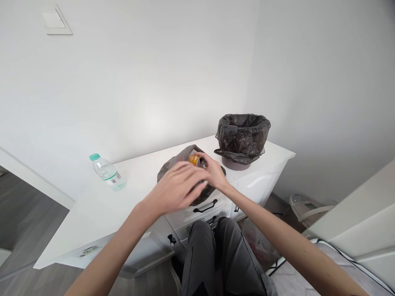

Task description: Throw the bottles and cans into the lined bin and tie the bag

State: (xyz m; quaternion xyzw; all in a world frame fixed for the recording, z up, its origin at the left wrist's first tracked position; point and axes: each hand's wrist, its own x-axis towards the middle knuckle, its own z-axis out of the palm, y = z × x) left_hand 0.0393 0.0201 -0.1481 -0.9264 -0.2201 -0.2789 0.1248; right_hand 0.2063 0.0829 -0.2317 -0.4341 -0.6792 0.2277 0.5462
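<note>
My right hand (213, 169) grips an orange drink can (194, 159), whose open silver top faces toward me. The can is at the mouth of a dark, thin plastic bag (176, 161) on the white cabinet's front edge. Above the near side of that bag hovers my left hand (177, 187), fingers stretched out and slightly blurred, with nothing visible in it. It hides much of the bag, so I cannot tell what else lies inside.
A bin lined with a black bag (243, 142) stands on the right of the white cabinet top (138, 181). A clear bottle with a green cap (106, 170) is on the left. Black drawer handles (206, 206) stick out in front, near my knees.
</note>
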